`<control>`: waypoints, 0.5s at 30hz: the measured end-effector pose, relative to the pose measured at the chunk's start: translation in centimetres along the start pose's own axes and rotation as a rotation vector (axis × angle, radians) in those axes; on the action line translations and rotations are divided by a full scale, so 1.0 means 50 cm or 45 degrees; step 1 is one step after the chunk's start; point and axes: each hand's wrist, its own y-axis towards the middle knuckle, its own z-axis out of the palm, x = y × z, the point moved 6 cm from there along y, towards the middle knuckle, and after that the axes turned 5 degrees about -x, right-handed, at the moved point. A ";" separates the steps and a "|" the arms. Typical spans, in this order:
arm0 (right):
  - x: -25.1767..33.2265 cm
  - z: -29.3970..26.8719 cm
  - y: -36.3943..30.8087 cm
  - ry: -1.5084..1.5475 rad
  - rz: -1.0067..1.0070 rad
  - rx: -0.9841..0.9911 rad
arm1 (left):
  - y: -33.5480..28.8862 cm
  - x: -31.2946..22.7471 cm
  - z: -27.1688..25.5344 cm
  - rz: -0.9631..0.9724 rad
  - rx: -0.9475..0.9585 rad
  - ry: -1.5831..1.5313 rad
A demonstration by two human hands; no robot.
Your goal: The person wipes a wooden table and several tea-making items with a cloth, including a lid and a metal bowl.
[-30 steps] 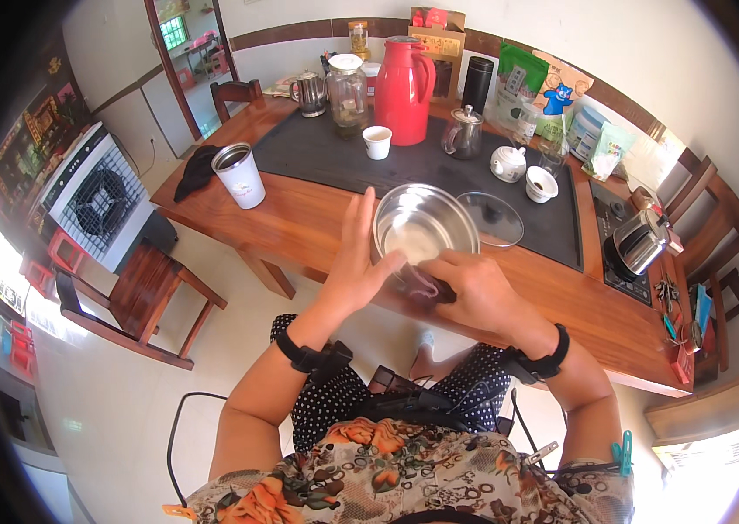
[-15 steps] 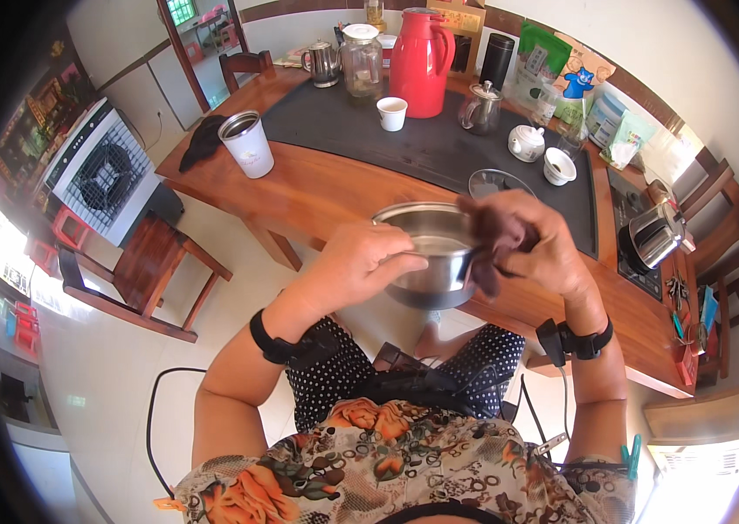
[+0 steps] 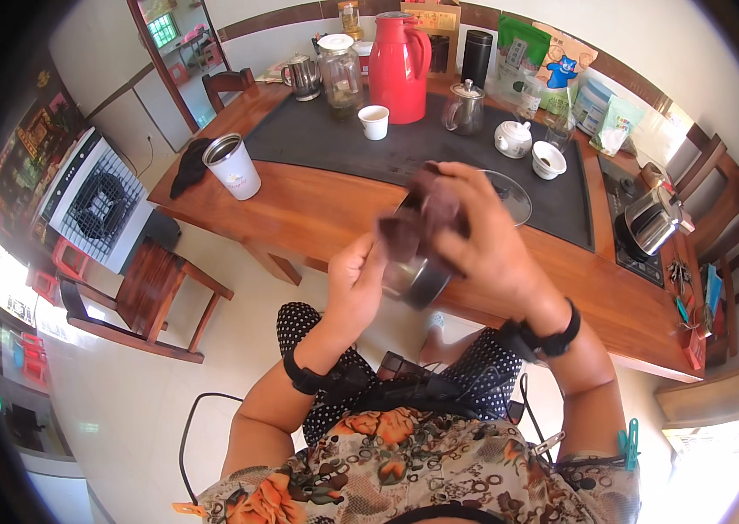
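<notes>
A steel pot (image 3: 423, 281) with a dark lower band is held in front of the table edge, tilted and partly covered. My left hand (image 3: 355, 284) grips its near left rim, thumb raised along the side. A dark brown cloth (image 3: 417, 217) is bunched in my right hand (image 3: 490, 240), which presses it over the pot's rim. The cloth and fingers hide most of the opening, and motion blurs them. Just beyond my right hand, a clear round glass lid (image 3: 518, 199) lies on the black mat.
A white tumbler (image 3: 237, 172) and a black cloth (image 3: 188, 168) occupy the table's left end. Behind are a red thermos jug (image 3: 397, 74), glass jar (image 3: 341, 74), white cup (image 3: 375, 124), teapot (image 3: 513, 138) and small bowl (image 3: 549, 161). A steel kettle (image 3: 652, 220) stands at right.
My right hand has brought the brown cloth leftward across the pot, from its right rim over the opening. The pot has turned and tilted, and its inside shows less.
</notes>
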 end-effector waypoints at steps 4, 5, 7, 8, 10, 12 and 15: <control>-0.093 -0.007 0.041 -0.136 0.399 0.197 | -0.009 -0.011 0.010 0.097 -0.041 0.055; -0.077 -0.002 0.042 -0.110 0.416 0.206 | -0.011 -0.008 0.002 0.081 -0.073 0.056; -0.053 0.016 0.029 -0.084 0.423 0.231 | -0.012 0.005 -0.013 0.129 -0.098 0.132; -0.019 0.010 0.020 -0.122 0.167 0.105 | -0.014 0.008 -0.013 0.171 -0.093 0.199; 0.036 0.018 -0.003 -0.149 -0.082 0.003 | -0.020 0.010 -0.004 0.103 -0.094 0.074; 0.113 0.034 -0.021 -0.433 -0.487 0.002 | -0.016 -0.013 0.022 0.176 -0.037 -0.045; 0.109 0.057 -0.043 -0.531 -0.530 0.010 | -0.022 0.007 0.024 0.282 -0.060 0.016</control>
